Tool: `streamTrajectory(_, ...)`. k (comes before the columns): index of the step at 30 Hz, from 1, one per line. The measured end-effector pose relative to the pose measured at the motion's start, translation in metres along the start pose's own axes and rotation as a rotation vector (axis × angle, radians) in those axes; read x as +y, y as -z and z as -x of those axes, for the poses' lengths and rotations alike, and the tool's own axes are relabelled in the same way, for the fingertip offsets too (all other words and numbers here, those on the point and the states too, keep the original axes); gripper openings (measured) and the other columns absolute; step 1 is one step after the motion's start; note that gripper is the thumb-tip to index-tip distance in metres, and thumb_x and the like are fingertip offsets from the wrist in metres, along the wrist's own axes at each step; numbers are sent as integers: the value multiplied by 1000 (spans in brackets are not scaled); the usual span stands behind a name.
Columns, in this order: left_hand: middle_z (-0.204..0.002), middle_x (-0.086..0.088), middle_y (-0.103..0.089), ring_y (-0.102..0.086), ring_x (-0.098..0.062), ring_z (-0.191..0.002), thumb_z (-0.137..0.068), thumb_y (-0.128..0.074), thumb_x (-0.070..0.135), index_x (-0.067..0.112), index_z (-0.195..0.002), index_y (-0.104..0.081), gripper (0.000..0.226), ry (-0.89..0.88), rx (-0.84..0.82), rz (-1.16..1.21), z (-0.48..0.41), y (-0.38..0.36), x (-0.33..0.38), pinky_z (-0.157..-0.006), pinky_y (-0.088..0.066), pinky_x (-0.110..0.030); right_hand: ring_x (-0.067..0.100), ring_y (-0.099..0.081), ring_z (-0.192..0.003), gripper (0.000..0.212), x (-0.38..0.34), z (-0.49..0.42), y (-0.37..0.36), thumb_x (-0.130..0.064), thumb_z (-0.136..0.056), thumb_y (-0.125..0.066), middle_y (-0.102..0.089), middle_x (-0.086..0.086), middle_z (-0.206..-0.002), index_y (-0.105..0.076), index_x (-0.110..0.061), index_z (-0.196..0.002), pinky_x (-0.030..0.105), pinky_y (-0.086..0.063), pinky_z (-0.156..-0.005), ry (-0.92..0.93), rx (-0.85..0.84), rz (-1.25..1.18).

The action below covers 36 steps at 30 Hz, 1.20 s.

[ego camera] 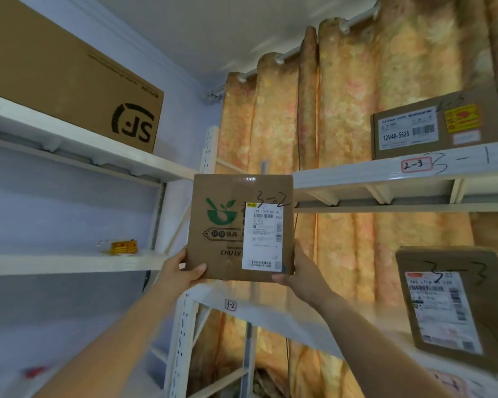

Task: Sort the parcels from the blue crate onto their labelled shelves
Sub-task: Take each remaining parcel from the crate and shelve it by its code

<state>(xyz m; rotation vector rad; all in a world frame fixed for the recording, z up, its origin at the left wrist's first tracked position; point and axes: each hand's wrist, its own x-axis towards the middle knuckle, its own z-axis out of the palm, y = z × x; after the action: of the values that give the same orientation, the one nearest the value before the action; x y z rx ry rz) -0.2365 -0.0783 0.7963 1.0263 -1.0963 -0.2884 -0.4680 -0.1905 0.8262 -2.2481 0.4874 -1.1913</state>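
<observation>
A brown cardboard parcel (227, 225) with a green logo, a white shipping label and "3-2" handwritten on it is held upright in front of the corner of the white shelving. My left hand (181, 271) grips its lower left corner, thumb on the front face. My right hand (299, 271) grips its lower right corner. Just below the parcel, the shelf edge (270, 314) carries a small "3-2" tag (230, 305). The blue crate is out of view.
To the right, a parcel marked "3-3" (454, 305) stands on the same shelf. Above it a box (434, 127) sits on the shelf tagged "2-3" (416, 165). A large SF carton (69, 73) fills the upper left shelf; a small yellow pack (122, 247) lies below. An orange curtain (342, 124) hangs behind.
</observation>
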Motion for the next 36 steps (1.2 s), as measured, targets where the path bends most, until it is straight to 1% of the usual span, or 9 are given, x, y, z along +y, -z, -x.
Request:
streamTrajectory(3, -114, -2, -61, -59, -16, -101, -79, -65, -8, 13, -135, -47, 63, -72, 79, -195, 1, 14, -10, -72, -53, -13, 4, -47, -114, 78, 15, -1, -23, 3, -82, -66, -50, -28, -108, -29, -26, -143, 1, -40, -83, 13, 46, -26)
streamTrajectory(6, -113, 1, -62, -60, -17, -104, -76, -67, -10, 12, -136, -46, 67, -71, 102, -245, -7, 24, -23, -82, -54, -22, -2, -45, -107, 80, 29, -7, -39, 0, -79, -70, -53, -24, -113, -31, -28, -142, -8, -37, -65, 43, 94, 7)
streamTrajectory(8, -115, -1, -63, -61, -18, -106, -75, -68, -10, 14, -136, -47, 69, -68, 90, -245, -17, 27, -33, -91, -53, -34, -2, -48, -104, 82, 39, -12, -46, -1, -77, -73, -55, -26, -110, -32, -30, -142, -9, -37, -65, 44, 127, 41)
streamTrajectory(12, -125, -10, -61, -58, -25, -114, -75, -66, -14, 11, -136, -46, 68, -58, 54, -200, -46, 23, -60, -98, -49, -43, -3, -49, -99, 91, 61, -25, -56, -5, -76, -76, -54, -29, -104, -27, -36, -145, -4, -38, -67, 12, 178, 123)
streamTrajectory(19, -127, -15, -60, -55, -35, -117, -77, -63, -15, 14, -141, -38, 75, -81, -134, -173, -125, 19, -105, -100, -45, -50, 4, -58, -105, 91, 91, -70, -71, -7, -79, -73, -62, -11, -127, -19, -30, -148, 3, -40, -70, -70, 241, 265)
streamTrajectory(23, -123, -9, -60, -57, -23, -112, -75, -66, -14, 21, -144, -31, 85, -69, -230, -167, -165, 12, -132, -99, -47, -38, 20, -57, -118, 96, 110, -91, -74, 0, -79, -70, -60, -3, -130, -12, -28, -150, 22, -42, -84, -147, 272, 333)
streamTrajectory(29, -112, -7, -62, -58, -23, -105, -73, -62, -21, 21, -144, -31, 88, -47, -327, -84, -213, 2, -181, -102, -43, -44, 17, -58, -112, 97, 134, -108, -84, 2, -78, -66, -61, -5, -124, -8, -27, -150, 7, -38, -63, -227, 354, 430)
streamTrajectory(33, -108, -3, -62, -59, -23, -103, -71, -63, -23, 22, -141, -35, 88, -8, -335, -61, -229, -4, -214, -90, -48, -31, 23, -56, -118, 101, 151, -116, -94, -2, -80, -63, -58, -1, -131, 4, -26, -152, 23, -41, -79, -302, 346, 455)
streamTrajectory(36, -116, -1, -61, -59, -18, -107, -74, -67, -12, 29, -138, -32, 84, -73, -371, -203, -228, -4, -234, -87, -47, -22, 24, -55, -118, 103, 161, -119, -103, -11, -82, -66, -56, 2, -134, 9, -23, -152, 23, -39, -81, -356, 317, 489)
